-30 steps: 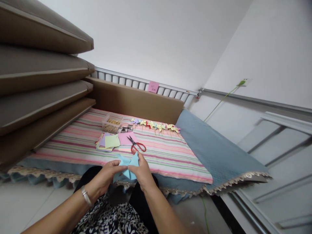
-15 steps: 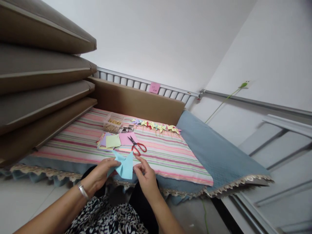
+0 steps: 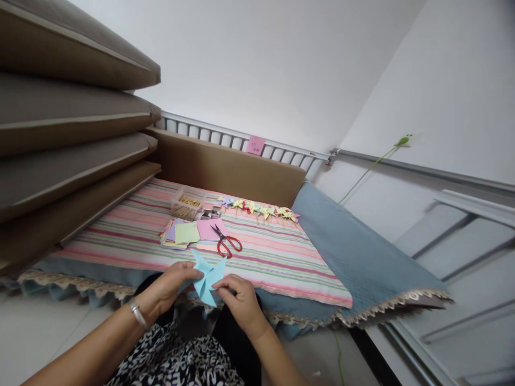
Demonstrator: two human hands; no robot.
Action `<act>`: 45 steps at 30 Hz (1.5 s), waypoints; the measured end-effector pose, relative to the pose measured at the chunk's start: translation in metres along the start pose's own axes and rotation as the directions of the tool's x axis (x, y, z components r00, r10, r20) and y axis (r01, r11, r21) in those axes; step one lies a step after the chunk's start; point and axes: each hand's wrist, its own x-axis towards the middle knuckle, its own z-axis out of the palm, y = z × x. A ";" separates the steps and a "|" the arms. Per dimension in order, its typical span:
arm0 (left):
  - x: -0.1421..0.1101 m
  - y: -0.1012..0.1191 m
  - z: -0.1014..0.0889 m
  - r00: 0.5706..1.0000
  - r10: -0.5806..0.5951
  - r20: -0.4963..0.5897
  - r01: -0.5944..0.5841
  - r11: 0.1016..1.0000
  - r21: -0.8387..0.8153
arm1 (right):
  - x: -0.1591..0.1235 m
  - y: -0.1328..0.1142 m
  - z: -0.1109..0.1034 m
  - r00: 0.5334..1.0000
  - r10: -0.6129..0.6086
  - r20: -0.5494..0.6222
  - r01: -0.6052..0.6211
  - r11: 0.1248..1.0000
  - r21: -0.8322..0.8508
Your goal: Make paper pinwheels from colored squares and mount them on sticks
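A light blue paper pinwheel shape [image 3: 207,276] is held over my lap at the near edge of the striped cloth [image 3: 277,257]. My left hand [image 3: 167,289] pinches its left side, with a silver bracelet on that wrist. My right hand [image 3: 239,303] pinches its lower right folds. Both hands have closed fingers on the paper. Just beyond them lie red-handled scissors [image 3: 227,244] and a pile of coloured paper squares [image 3: 183,234].
A row of finished paper pinwheels [image 3: 259,208] lies further back, beside a clear box of sticks [image 3: 185,203]. A stack of brown cushions [image 3: 60,134] rises at the left. A blue quilt [image 3: 354,252] covers the right side. A metal rail [image 3: 241,139] runs along the wall.
The blue paper was folded up between both hands, then opened out with the right hand apart from it. Now the right hand is back on it, pressing the folds together.
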 end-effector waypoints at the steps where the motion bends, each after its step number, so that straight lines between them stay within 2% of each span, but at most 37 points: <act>1: 0.000 0.000 0.002 1.000 0.003 0.005 -0.003 1.000 0.014 | 0.001 0.000 0.001 0.999 0.037 -0.004 -0.036 0.999 0.030; 5: 0.002 -0.003 0.006 0.999 0.030 -0.012 -0.029 0.997 0.069 | 0.004 0.003 0.007 0.982 0.185 -0.042 -0.179 0.978 0.110; 8: 0.003 -0.007 0.007 0.998 0.062 -0.032 -0.058 0.992 0.111 | 0.008 0.004 0.008 0.970 0.234 -0.064 -0.226 0.967 0.116; 17: 0.004 -0.010 0.006 0.992 0.114 -0.046 -0.103 0.975 0.196 | 0.016 -0.001 0.012 0.960 0.264 -0.098 -0.268 0.963 -0.032; 24: 0.006 -0.009 0.007 0.988 0.143 -0.058 -0.125 0.962 0.242 | 0.020 -0.003 0.013 0.951 0.293 -0.101 -0.302 0.950 -0.082; 35: 0.008 -0.012 0.002 0.988 0.155 -0.019 -0.145 0.957 0.250 | 0.023 -0.003 0.015 0.948 0.299 -0.104 -0.313 0.936 -0.161; 45: 0.006 -0.010 0.007 0.985 0.171 -0.025 -0.161 0.961 0.223 | 0.025 -0.006 0.015 0.944 0.297 -0.144 -0.325 0.912 -0.252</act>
